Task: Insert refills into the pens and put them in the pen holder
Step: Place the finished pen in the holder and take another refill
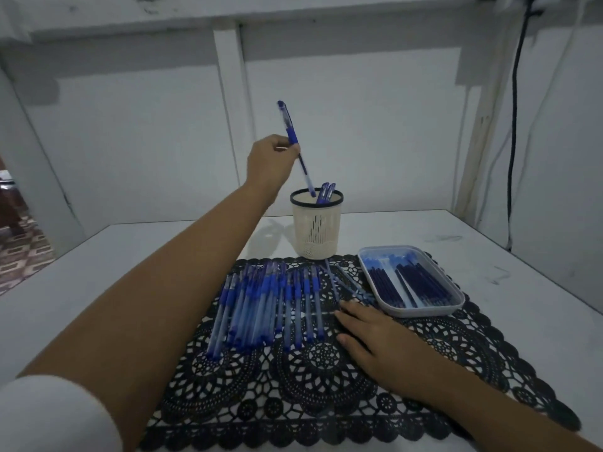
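above a white table (130,256) a blue pen (290,132) is pinched in the left hand (267,161), lower end inside a cream perforated pen holder (316,230), the right hand (375,334) laid flat.

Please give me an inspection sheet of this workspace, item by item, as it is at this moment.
Surface: white table, black lace mat on it.
Job's things: cream pen holder with two pens inside; row of pens lying on the mat; tray of refills at the right.
Clutter: few thin loose pieces, perhaps refills, between row and tray.
Grippers: left hand holds a pen, lower end at the holder's mouth; right hand rests flat on the mat.
Cables: one black cable down the right wall.
Surroundings: white walls; patterned floor at left.
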Motion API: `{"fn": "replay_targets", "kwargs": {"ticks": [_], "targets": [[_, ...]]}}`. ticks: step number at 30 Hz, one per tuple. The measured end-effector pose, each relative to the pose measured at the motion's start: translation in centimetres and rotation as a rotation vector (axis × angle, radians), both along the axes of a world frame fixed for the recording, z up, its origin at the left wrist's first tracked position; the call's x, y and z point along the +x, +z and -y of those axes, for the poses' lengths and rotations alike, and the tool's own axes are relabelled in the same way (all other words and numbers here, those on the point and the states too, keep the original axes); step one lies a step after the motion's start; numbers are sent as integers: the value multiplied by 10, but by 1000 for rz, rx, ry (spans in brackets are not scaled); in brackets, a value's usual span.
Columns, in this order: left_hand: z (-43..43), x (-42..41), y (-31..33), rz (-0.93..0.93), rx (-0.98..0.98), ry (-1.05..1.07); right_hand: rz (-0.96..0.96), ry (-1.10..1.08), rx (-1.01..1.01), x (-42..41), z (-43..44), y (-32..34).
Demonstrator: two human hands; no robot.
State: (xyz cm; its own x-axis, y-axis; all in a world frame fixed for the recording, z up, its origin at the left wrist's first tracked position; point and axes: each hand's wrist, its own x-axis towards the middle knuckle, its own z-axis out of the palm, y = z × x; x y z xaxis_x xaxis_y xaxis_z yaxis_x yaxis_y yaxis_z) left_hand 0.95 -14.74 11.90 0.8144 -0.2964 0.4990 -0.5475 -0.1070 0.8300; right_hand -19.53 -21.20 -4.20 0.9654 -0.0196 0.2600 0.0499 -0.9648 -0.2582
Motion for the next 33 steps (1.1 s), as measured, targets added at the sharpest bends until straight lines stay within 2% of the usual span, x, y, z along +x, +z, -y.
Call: {"fn": "replay_targets", "kwargs": {"ticks": [4, 10, 13, 16, 20, 29, 33], "targets": [[25, 14, -18, 68, 174, 60, -14, 8, 22, -1, 2, 1], [33, 24, -47, 58, 510, 36, -12, 18, 39, -1, 3, 2], [27, 23, -46, 107, 529, 13, -18, 13, 45, -1, 2, 1], [9, 14, -40, 171, 468, -1, -21, 10, 43, 0, 2, 1], [-37, 3, -49, 211, 454, 59, -10, 7, 43, 0, 3, 0], [-134, 1, -114, 55, 923, 274, 16, -3, 33, 4, 3, -3], [-145, -2, -124, -35, 1099, 266, 21, -6, 31, 5, 3, -4]]}}
